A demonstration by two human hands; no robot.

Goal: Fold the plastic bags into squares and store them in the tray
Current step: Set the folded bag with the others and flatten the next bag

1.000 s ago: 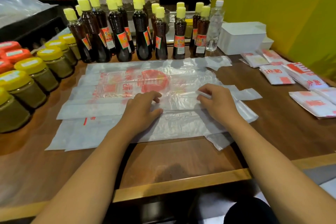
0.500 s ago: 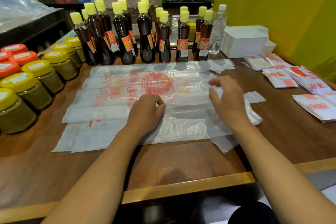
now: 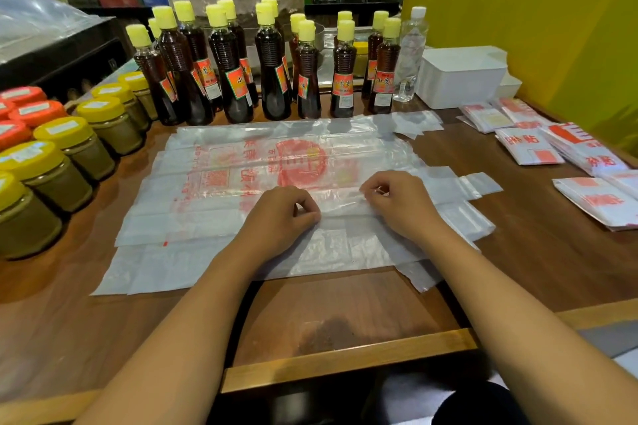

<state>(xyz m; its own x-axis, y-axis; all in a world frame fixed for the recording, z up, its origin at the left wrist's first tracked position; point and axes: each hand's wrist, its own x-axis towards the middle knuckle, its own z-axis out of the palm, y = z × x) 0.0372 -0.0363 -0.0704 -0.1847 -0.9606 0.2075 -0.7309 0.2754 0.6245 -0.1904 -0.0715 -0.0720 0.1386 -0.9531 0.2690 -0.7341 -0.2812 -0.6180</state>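
Wooden table [image 3: 345, 304] edge lies nearest, both forearms reaching over it to the stack of bags [image 3: 214, 203] spread flat in the middle. The left hand [image 3: 279, 217] rests on the top bag with fingers curled under, thumb and forefinger nipping a fold of the plastic; it sits where it sat half a second ago. The right hand [image 3: 400, 203] has changed most: then it was lifted with fingers spread above the bags' right end, now it is down on the plastic just right of the left hand, fingertips pinching the same top layer along a crease that runs between the two hands. The bags carry red print, with a round red mark just beyond the hands, and their handle ends stick out to the right. Farther right lie folded bags [image 3: 531, 148] in white squares with red lettering, well apart from the stack. Left of the stack stand jars [image 3: 51, 179] with yellow and orange lids. Behind the bags runs a row of dark bottles [image 3: 272, 79] with yellow caps, and right of them, at the far right, the white tray [image 3: 459, 79] stands against a yellow wall [image 3: 569, 45].
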